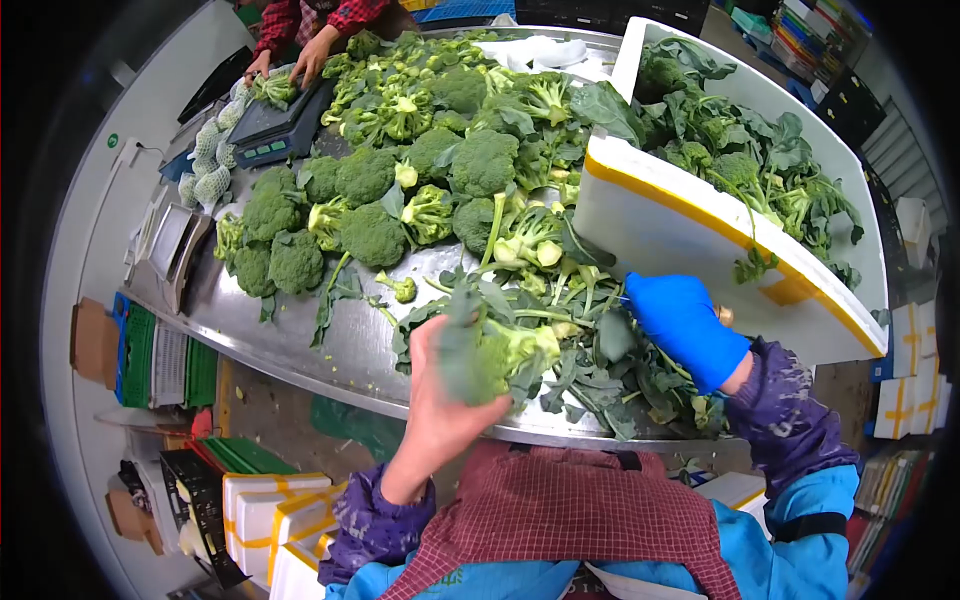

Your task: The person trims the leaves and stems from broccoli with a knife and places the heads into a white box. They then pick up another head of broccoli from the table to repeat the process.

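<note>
My bare left hand (pixel 450 385) is closed around a broccoli head (pixel 490 365), lifted above the near part of the metal table. The broccoli's cut stem side points right, and its left part is blurred by motion. My right hand (pixel 680 325), in a blue glove, is shut on a wooden-handled knife (pixel 725 315). Only the handle end shows clearly; the blade is mostly hidden. Cut leaves and stalks (pixel 610 385) lie in a pile below and between my hands. Beyond my left hand, several trimmed broccoli heads (pixel 370 230) rest on the table.
A white foam box (pixel 720 250) with yellow tape, holding leafy broccoli, stands tilted at right. At the far left, another person's hands (pixel 290 70) hold broccoli on a scale (pixel 270 130). Netted broccoli (pixel 210 160) lies beside it. Foam boxes (pixel 270 510) stand on the floor.
</note>
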